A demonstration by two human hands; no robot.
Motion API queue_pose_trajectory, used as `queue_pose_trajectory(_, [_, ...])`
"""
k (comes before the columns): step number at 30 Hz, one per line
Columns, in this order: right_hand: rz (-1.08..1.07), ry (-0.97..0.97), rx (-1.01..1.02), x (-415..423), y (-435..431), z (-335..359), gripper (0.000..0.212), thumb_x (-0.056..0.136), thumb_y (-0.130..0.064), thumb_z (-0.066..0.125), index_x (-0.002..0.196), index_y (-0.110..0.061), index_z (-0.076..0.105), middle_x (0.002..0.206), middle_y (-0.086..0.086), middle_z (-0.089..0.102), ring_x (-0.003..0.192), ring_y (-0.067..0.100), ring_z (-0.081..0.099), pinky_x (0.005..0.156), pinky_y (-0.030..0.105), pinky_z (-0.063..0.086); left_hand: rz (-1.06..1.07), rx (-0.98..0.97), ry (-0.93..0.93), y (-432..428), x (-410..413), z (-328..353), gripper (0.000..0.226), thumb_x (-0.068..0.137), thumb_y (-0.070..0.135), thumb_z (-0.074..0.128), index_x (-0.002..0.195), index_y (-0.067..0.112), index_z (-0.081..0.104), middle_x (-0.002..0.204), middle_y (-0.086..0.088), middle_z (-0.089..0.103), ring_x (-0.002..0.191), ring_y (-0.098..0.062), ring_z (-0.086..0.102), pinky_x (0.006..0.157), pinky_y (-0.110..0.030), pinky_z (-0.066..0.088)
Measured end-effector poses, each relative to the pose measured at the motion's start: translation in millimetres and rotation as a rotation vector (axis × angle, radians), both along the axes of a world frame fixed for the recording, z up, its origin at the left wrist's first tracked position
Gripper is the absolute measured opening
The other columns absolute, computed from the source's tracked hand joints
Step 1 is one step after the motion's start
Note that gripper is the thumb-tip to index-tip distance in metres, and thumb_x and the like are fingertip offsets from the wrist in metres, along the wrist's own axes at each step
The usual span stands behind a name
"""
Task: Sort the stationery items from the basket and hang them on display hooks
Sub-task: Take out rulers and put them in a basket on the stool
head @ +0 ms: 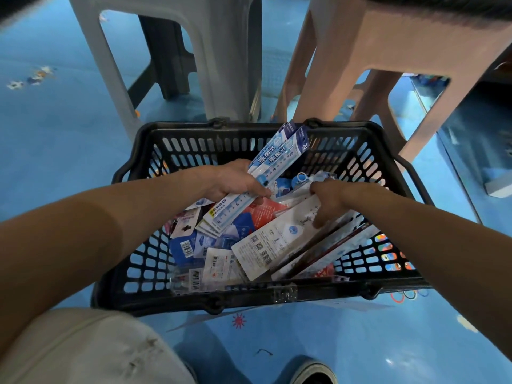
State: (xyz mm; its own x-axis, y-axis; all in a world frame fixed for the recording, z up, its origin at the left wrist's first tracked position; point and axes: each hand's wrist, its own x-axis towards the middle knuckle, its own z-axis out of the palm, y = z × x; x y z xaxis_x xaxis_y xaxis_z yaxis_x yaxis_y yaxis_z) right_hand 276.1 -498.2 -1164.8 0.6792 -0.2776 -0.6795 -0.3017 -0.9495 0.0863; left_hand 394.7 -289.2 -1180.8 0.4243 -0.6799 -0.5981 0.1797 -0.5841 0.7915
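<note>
A black plastic basket [266, 296] stands on the blue floor, filled with several packaged stationery items. My left hand [235, 180] grips a bundle of blue-and-white ruler packs [277, 159] that stick up and away over the basket's far wall. My right hand [328, 202] reaches down into the pile on the right, fingers pressed on a long white carded pack [277, 242] with barcodes. Whether it grips anything I cannot tell. Long pen packs [332, 250] lie slanted along the basket's right side.
A grey plastic stool [210, 51] and a pinkish stool [374, 45] stand just beyond the basket. My knee in light trousers [83, 350] is at the lower left and a shoe [313, 372] at the bottom. No display hooks are in view.
</note>
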Motion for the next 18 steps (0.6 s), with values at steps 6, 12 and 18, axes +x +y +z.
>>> queue_pose_trajectory(6, [-0.147,0.007,0.345,1.6,-3.0,1.4,0.031,0.088,-0.014,0.076,0.115,-0.022,0.064,0.091,0.004,0.07,0.06,0.014,0.066,0.052,0.025,0.05,0.01,0.008,-0.048,-1.4,-0.6,-2.1,0.036,0.087,0.016,0.081,0.117,0.016,0.061,0.098,-0.009,0.079,0.085,-0.022,0.078,0.073,-0.042,0.064])
queue_pose_trajectory(12, [-0.427,0.038,0.765,-1.1,-7.6,24.3,0.009,0.098,-0.01,0.066,0.103,-0.013,0.072,0.091,0.003,0.076,0.071,0.014,0.065,0.057,0.024,0.05,-0.006,-0.024,-0.073,0.6,-3.8,-3.8,0.034,0.09,0.028,0.08,0.118,0.017,0.066,0.104,-0.008,0.078,0.087,-0.018,0.074,0.083,-0.04,0.063])
queue_pose_trajectory(18, [-0.786,-0.256,0.913,10.0,-6.1,28.8,0.011,0.1,-0.003,0.055,0.102,-0.011,0.062,0.073,0.008,0.066,0.049,0.01,0.056,0.038,0.019,0.038,-0.048,-0.06,-0.069,-2.2,-6.7,0.2,0.041,0.086,0.034,0.084,0.119,0.019,0.065,0.103,-0.005,0.08,0.087,-0.02,0.077,0.071,-0.035,0.062])
